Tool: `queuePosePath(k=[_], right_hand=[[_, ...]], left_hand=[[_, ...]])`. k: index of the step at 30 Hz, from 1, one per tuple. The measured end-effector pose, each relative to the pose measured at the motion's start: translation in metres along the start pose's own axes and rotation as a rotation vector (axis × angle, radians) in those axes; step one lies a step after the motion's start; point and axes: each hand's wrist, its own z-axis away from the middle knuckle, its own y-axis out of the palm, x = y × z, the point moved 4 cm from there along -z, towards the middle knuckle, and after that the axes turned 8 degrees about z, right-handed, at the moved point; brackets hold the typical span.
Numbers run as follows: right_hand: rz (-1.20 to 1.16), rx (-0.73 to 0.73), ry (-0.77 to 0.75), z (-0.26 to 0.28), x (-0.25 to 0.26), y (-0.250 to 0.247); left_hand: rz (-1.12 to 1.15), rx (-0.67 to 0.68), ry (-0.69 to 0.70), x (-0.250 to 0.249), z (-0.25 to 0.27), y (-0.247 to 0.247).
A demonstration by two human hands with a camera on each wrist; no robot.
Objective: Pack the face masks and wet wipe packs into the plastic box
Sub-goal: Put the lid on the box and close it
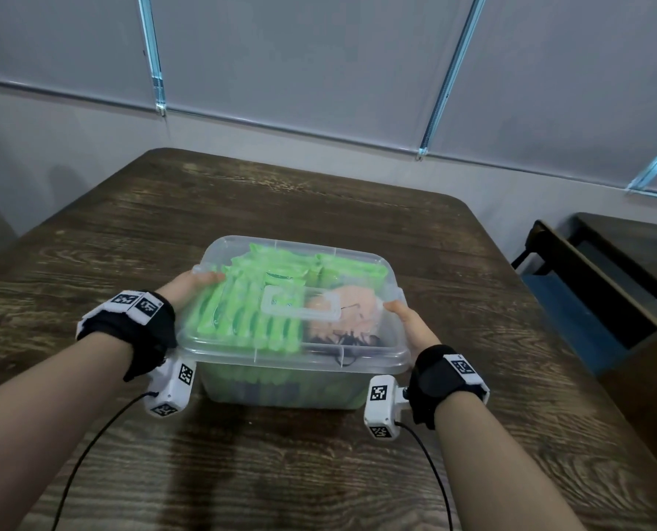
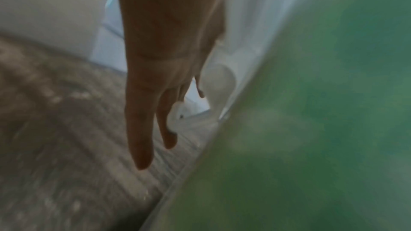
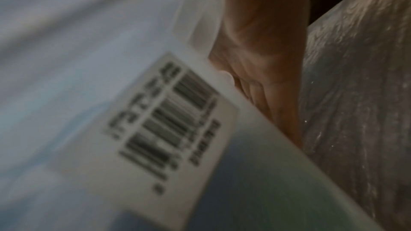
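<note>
A clear plastic box (image 1: 281,389) stands mid-table with its clear lid (image 1: 384,350) on top. Green wet wipe packs (image 1: 242,304) fill its left and back, and peach and black face masks (image 1: 342,320) lie at its right. My left hand (image 1: 194,285) is at the box's left end, thumb on the lid's edge. In the left wrist view its fingers (image 2: 142,129) hang straight down beside the box wall (image 2: 311,129) and a side latch (image 2: 220,80). My right hand (image 1: 411,320) mirrors it at the right end, thumb on the lid. Its palm (image 3: 262,50) lies against the wall by a barcode label (image 3: 169,120).
The brown wooden table (image 1: 319,208) reaches to a grey wall at the back. A dark bench or chair (image 1: 587,277) stands off the table's right edge. Cables run from both wrist cameras toward me over the near table.
</note>
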Motion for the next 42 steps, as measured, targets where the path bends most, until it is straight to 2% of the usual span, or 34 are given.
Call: queuePosePath(k=[3,6,9,11,14,15,21,23,26,28,31,32,35,38,42], right_hand=[[-0.029,0.027,-0.006,-0.003,0.0,0.0],[-0.032,0.015,-0.003,-0.004,0.001,-0.001],[-0.072,0.024,-0.006,-0.005,-0.001,-0.001],[-0.084,0.016,-0.018,-0.007,-0.001,-0.003],[-0.092,0.039,-0.019,-0.005,0.0,-0.001],[-0.084,0.051,-0.021,-0.003,0.001,0.0],[-0.105,0.064,-0.028,0.003,0.002,0.001],[-0.099,0.045,-0.012,0.005,0.003,0.001],[-0.088,-0.015,0.014,0.008,0.002,0.004],[-0.062,-0.131,0.056,0.011,-0.002,0.0],[0.151,-0.528,-0.072,0.021,0.009,-0.015],[0.258,-0.611,-0.139,0.026,0.016,-0.014],[0.531,-0.655,-0.231,0.032,0.028,-0.005],[0.722,-0.636,-0.213,0.033,0.033,-0.001],[0.814,-0.573,-0.174,0.027,0.032,0.004]], left_hand=[[0.132,0.107,-0.065,0.015,0.003,-0.007],[0.228,0.12,-0.07,0.02,0.002,-0.011],[0.166,0.122,-0.097,0.019,0.006,-0.015],[0.043,0.015,-0.1,0.015,0.007,-0.025],[-0.356,-0.279,0.043,-0.006,0.01,-0.033],[-0.478,-0.332,0.067,-0.014,0.011,-0.031],[-1.047,-0.457,0.147,-0.03,0.014,0.002],[-1.099,-0.48,0.16,-0.021,0.018,0.007],[-1.05,-0.518,0.179,-0.009,0.016,0.004],[-1.03,-0.509,0.177,-0.008,0.014,0.005],[-1.018,-0.497,0.186,-0.008,0.012,0.004],[-1.019,-0.495,0.187,-0.007,0.011,0.003],[-1.026,-0.491,0.185,-0.006,0.009,0.003],[-1.027,-0.492,0.183,-0.006,0.009,0.003],[-0.983,-0.506,0.185,-0.007,0.011,0.003]])
